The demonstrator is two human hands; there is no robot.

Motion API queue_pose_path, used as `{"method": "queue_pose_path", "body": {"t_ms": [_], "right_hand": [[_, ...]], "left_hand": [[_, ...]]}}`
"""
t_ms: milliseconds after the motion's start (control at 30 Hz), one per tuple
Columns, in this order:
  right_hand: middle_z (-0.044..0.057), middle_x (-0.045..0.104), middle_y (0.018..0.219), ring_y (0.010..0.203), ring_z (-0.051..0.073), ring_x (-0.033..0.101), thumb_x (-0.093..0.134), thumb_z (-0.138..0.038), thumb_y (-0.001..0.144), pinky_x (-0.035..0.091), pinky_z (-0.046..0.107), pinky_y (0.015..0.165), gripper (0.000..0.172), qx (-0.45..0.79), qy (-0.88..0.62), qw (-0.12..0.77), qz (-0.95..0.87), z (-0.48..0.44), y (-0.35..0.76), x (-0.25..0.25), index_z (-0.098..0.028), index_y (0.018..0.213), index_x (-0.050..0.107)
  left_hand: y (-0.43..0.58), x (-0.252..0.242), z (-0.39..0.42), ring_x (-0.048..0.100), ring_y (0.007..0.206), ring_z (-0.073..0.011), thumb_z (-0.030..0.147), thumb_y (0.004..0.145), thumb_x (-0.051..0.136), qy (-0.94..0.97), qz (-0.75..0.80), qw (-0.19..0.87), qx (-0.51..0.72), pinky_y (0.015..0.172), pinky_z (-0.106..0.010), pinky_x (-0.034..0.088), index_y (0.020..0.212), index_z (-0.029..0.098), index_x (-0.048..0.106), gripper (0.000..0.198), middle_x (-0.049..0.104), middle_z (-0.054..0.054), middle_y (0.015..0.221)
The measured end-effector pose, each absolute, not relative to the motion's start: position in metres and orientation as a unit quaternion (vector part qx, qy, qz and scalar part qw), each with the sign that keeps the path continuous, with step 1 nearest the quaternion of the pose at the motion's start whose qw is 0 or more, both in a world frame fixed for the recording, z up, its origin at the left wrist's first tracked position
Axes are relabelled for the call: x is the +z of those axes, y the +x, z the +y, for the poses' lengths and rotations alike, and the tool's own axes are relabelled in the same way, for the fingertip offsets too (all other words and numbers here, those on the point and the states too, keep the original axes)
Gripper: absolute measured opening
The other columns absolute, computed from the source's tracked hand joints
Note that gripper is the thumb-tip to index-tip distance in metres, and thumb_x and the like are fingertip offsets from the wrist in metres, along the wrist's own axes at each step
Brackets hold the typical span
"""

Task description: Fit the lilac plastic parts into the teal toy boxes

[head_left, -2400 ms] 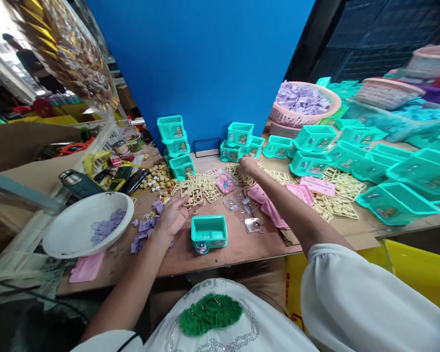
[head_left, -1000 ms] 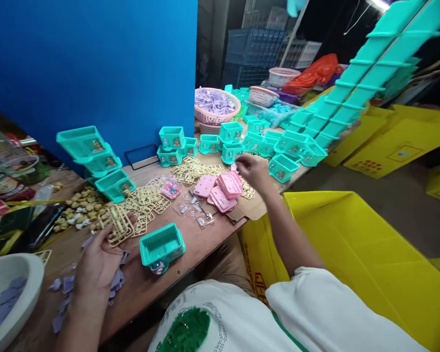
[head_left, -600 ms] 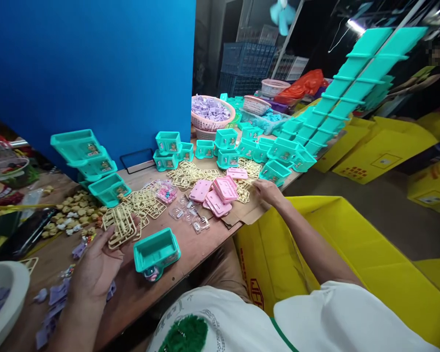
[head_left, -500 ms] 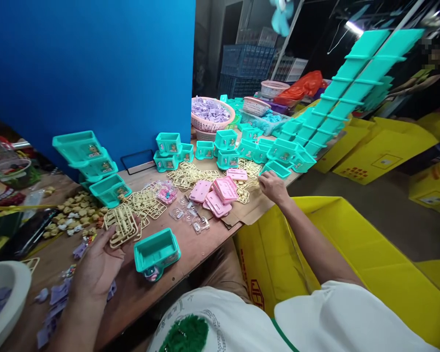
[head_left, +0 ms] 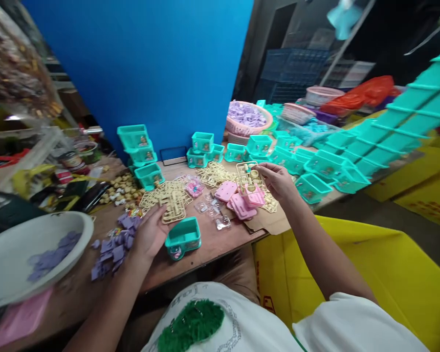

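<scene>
My left hand (head_left: 153,232) is closed on a cream plastic sprue frame (head_left: 173,208) with small moulded parts. Between the fingers of my right hand (head_left: 278,181) is another cream sprue frame (head_left: 250,177), raised above the pink plastic pieces (head_left: 242,206). A teal plastic box (head_left: 183,234) stands near the table edge, just right of my left hand. Clear plastic parts (head_left: 223,223) lie between that box and the pink pieces. More cream sprues (head_left: 216,172) are heaped farther back, beside a small bag of pink and coloured bits (head_left: 194,187).
Stacked teal boxes (head_left: 134,138) stand at the left, others (head_left: 315,188) at the right. A white basin (head_left: 7,234) with purple pieces is at far left, near loose purple pieces (head_left: 113,252). A blue panel (head_left: 150,63) rises behind. A yellow carton (head_left: 352,264) sits below right.
My right hand has moved from beside the teal boxes to above the pink pieces and now holds up a cream sprue. My left hand still grips its sprue. The view has turned left.
</scene>
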State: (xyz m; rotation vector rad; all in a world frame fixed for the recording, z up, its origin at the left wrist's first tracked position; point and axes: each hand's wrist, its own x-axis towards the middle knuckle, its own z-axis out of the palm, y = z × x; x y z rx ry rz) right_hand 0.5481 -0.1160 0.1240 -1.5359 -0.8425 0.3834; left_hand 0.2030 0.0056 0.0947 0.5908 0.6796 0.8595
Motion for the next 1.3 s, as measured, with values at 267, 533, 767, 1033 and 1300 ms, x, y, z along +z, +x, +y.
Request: {"method": "queue_pose_path", "body": {"t_ms": [267,533,767,1033,1300], "right_hand": [[0.001,0.07,0.069,0.06,0.013,0.059,0.09,-0.059,0.067,0.045,0.026,0.057,0.043,0.415,-0.538,0.568,-0.464,-0.043,0.416,0.121,-0.02,0.075,0.074],[-0.001,0.072,0.079,0.073,0.014,0.063,0.095,-0.059,0.063,0.053,0.025,0.065,0.048,0.442,-0.498,0.575,-0.475,-0.033,0.379,0.097,-0.022,0.084,0.073],[0.003,0.079,0.105,0.088,0.021,0.072,0.102,-0.035,0.06,0.065,0.033,0.074,0.066,0.469,-0.484,0.572,-0.467,-0.082,0.388,0.091,-0.026,0.12,0.076],[0.008,0.078,0.095,0.079,0.026,0.075,0.096,-0.055,0.064,0.069,0.048,0.074,0.052,0.237,-0.6,0.697,-0.312,-0.131,0.472,0.103,-0.025,0.102,0.08],[0.006,0.057,0.062,0.075,0.046,0.072,0.091,-0.069,0.048,0.05,0.063,0.06,0.054,-0.05,-0.807,0.543,-0.228,-0.222,0.646,0.043,-0.035,0.063,0.052]], "left_hand": [[0.219,0.088,-0.004,0.081,0.105,-0.029,0.014,0.085,0.08,0.272,0.286,0.823,0.408,0.097,-0.047,0.066,0.09,0.016,0.072,0.01,0.082,-0.007,0.087],[0.217,0.08,0.002,0.077,0.112,-0.0294,0.024,0.072,0.093,0.294,0.279,0.771,0.491,0.099,-0.042,0.063,0.091,0.017,0.073,0.029,0.082,-0.006,0.093],[0.233,0.078,-0.012,0.078,0.108,-0.0278,0.029,0.073,0.092,0.291,0.258,0.757,0.525,0.099,-0.039,0.061,0.086,0.018,0.072,0.027,0.081,-0.004,0.091],[0.233,0.082,0.011,0.077,0.113,-0.0257,0.024,0.079,0.088,0.265,0.288,0.746,0.539,0.104,-0.041,0.061,0.085,0.019,0.074,0.016,0.083,-0.004,0.092],[0.206,0.079,0.02,0.075,0.122,-0.0292,0.019,0.08,0.086,0.28,0.287,0.766,0.502,0.106,-0.045,0.062,0.095,0.017,0.075,0.018,0.084,-0.007,0.099]]}}
